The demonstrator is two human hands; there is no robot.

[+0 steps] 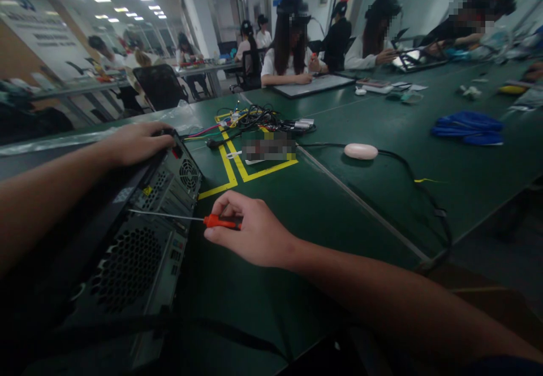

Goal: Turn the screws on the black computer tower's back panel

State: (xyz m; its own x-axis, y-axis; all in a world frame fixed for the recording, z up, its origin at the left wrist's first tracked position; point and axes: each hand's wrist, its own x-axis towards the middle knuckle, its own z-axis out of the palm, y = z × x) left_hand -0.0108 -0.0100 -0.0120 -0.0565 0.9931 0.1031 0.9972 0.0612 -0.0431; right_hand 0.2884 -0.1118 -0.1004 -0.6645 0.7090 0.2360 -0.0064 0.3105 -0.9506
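A dark desktop computer case (127, 195) lies on the left, its rear panel turned towards the right. My left hand (138, 141) rests on the case's far upper corner with thumb and fingers apart; some fingertips are hidden. My right hand (258, 234) is closed around the orange and black handle of a screwdriver (223, 221). Its long thin shaft points left across the rear panel, and the tip is by the panel's edge above the honeycomb vent (129, 266). Whether the tip touches a screw I cannot tell.
Tangled cables (258, 119) lie beyond the case near yellow tape (269, 171) on the green table (331, 240). A pale oval case (360, 151) sits on a black cable. Blue folded fabric (466, 127) lies right. Several people sit across the table.
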